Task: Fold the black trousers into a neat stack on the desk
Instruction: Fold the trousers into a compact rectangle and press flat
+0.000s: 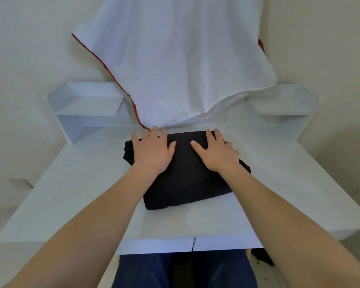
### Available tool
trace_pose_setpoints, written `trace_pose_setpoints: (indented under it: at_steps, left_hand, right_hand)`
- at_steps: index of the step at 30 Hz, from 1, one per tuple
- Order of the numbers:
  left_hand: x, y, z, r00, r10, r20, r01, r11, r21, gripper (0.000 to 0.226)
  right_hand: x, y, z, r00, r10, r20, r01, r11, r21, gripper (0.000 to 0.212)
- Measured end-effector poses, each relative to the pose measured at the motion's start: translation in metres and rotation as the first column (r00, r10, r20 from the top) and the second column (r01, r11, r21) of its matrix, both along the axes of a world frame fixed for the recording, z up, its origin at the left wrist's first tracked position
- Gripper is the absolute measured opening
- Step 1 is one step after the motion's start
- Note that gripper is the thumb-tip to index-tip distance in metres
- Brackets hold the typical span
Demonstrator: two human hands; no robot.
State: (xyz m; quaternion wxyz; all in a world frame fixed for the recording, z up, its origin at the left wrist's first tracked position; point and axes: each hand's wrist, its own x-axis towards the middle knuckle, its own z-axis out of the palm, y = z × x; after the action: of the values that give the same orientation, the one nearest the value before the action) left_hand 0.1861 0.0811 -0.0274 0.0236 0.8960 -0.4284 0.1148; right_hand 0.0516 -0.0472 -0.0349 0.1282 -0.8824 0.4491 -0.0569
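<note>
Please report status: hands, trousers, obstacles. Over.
Open and flat, left hand and right hand press folded black fabric trousers. Stack compact on white desk. Behind, white red-edged cloth hangs; not blocking.

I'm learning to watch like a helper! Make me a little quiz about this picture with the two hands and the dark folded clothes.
1. True or false: the left hand and the right hand both lie flat on the black trousers.
2. Where are the trousers? A) hanging on the wall B) folded on the desk C) on the person's lap
3. Fill in: the white cloth hanging at the back of the desk has a ___ edge.
Key: 1 true; 2 B; 3 red.
</note>
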Motion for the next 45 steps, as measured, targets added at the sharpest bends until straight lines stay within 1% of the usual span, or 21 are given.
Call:
trace_pose_setpoints:
  at_steps: [2,4,7,9,10,11,13,15,16,18,20,23,24,26,30,33,34,36,39,43,45]
  left_hand:
    - [0.004,0.013,0.008,0.993,0.115,0.037,-0.111,0.99,-0.083,0.048]
    - [0.01,0.031,0.013,0.974,0.223,-0.048,-0.228,0.956,-0.185,0.047]
    - [0.027,0.051,0.018,0.868,0.276,-0.412,-0.415,0.86,-0.298,0.056]
    - [0.037,0.055,0.019,0.763,0.192,-0.617,-0.454,0.839,-0.3,0.05]
    - [0.04,0.056,0.019,0.731,0.146,-0.667,-0.452,0.835,-0.313,0.043]
    - [0.041,0.057,0.019,0.71,0.115,-0.694,-0.461,0.821,-0.335,0.038]
    - [0.043,0.054,0.02,0.715,0.103,-0.692,-0.494,0.775,-0.395,0.031]
    - [0.046,0.049,0.022,0.731,0.143,-0.667,-0.514,0.758,-0.401,0.036]
    - [0.047,0.046,0.024,0.705,0.152,-0.693,-0.535,0.755,-0.379,0.038]
    - [0.051,0.041,0.027,0.579,0.132,-0.805,-0.598,0.739,-0.309,0.035]
    - [0.056,0.04,0.029,0.391,0.06,-0.919,-0.676,0.696,-0.242,0.028]
    - [0.063,0.044,0.033,0.086,-0.074,-0.994,-0.763,0.636,-0.113,0.016]
    - [0.066,0.044,0.034,0.016,-0.126,-0.992,-0.768,0.634,-0.093,0.02]
    - [0.069,0.04,0.037,-0.038,-0.194,-0.98,-0.77,0.63,-0.095,0.028]
    - [0.069,0.029,0.041,0.014,-0.224,-0.975,-0.79,0.595,-0.148,0.028]
    - [0.069,0.019,0.041,0.108,-0.228,-0.968,-0.822,0.527,-0.216,0.011]
    - [0.068,0.015,0.04,0.178,-0.217,-0.96,-0.829,0.493,-0.265,0.004]
    - [0.067,0.01,0.031,0.4,-0.143,-0.905,-0.786,0.455,-0.419,0.006]
    - [0.058,0.009,0.02,0.694,0.006,-0.72,-0.616,0.522,-0.59,0.009]
    - [0.056,0.01,0.01,0.813,0.096,-0.574,-0.498,0.626,-0.6,0.009]
    - [0.055,0.013,0.01,0.896,0.207,-0.393,-0.4,0.761,-0.511,0.01]
  right_hand:
    - [-0.006,0.001,0.004,0.999,-0.041,0.025,0.041,0.999,0.015,0.084]
    - [-0.013,-0.002,0.01,0.991,-0.085,0.106,0.081,0.996,0.036,0.08]
    - [-0.021,-0.014,0.021,0.928,-0.198,0.315,0.154,0.975,0.158,0.068]
    - [-0.024,-0.023,0.028,0.896,-0.229,0.38,0.16,0.966,0.205,0.052]
    - [-0.024,-0.028,0.03,0.89,-0.23,0.395,0.16,0.966,0.203,0.036]
    - [-0.024,-0.032,0.032,0.876,-0.235,0.42,0.161,0.965,0.205,0.03]
    - [-0.024,-0.037,0.037,0.85,-0.273,0.45,0.176,0.953,0.244,0.047]
    - [-0.023,-0.042,0.041,0.832,-0.309,0.462,0.18,0.936,0.302,0.042]
    - [-0.022,-0.046,0.043,0.821,-0.336,0.461,0.172,0.916,0.362,0.038]
    - [-0.02,-0.055,0.043,0.779,-0.421,0.464,0.138,0.838,0.528,0.053]
    - [-0.019,-0.059,0.045,0.765,-0.464,0.447,0.091,0.764,0.639,0.063]
    - [-0.018,-0.065,0.044,0.769,-0.479,0.422,0.056,0.709,0.703,0.052]
    - [-0.017,-0.067,0.044,0.764,-0.484,0.425,0.048,0.701,0.711,0.046]
    - [-0.016,-0.069,0.045,0.755,-0.494,0.432,0.035,0.688,0.725,0.039]
    - [-0.013,-0.067,0.049,0.775,-0.483,0.408,0.044,0.684,0.728,0.035]
    - [-0.011,-0.066,0.048,0.795,-0.459,0.397,0.083,0.731,0.678,0.036]
    - [-0.011,-0.067,0.046,0.814,-0.414,0.407,0.107,0.796,0.596,0.035]
    - [-0.013,-0.068,0.038,0.854,-0.293,0.429,0.141,0.926,0.351,0.041]
    - [-0.019,-0.064,0.026,0.889,-0.187,0.419,0.16,0.982,0.1,0.043]
    - [-0.021,-0.061,0.018,0.876,-0.213,0.433,0.198,0.977,0.081,0.034]
    - [-0.021,-0.059,0.018,0.875,-0.207,0.438,0.207,0.977,0.049,0.034]
